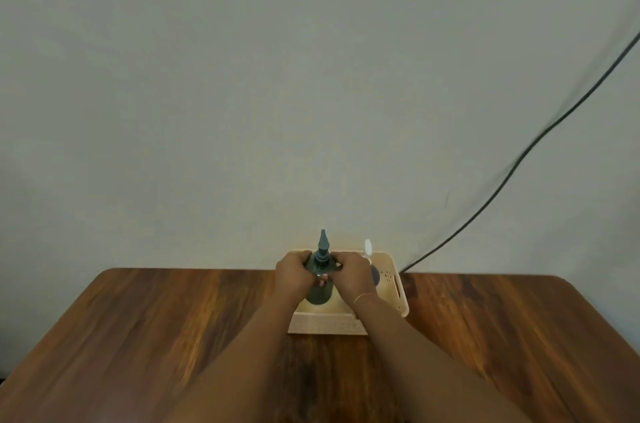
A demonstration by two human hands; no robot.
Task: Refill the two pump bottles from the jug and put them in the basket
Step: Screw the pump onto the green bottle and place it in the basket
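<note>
A dark green pump bottle (320,291) stands upright inside the cream plastic basket (398,294) at the far middle of the table. My left hand (291,270) grips its shoulder from the left. My right hand (351,272) grips it from the right, just below the pump head. A second bottle with a white pump (368,248) stands in the basket's right part, mostly hidden behind my right hand. No jug is in view.
The basket sits on a brown wooden table (173,336) close to a pale wall. A black cable (519,159) runs down the wall to the table's back edge, right of the basket.
</note>
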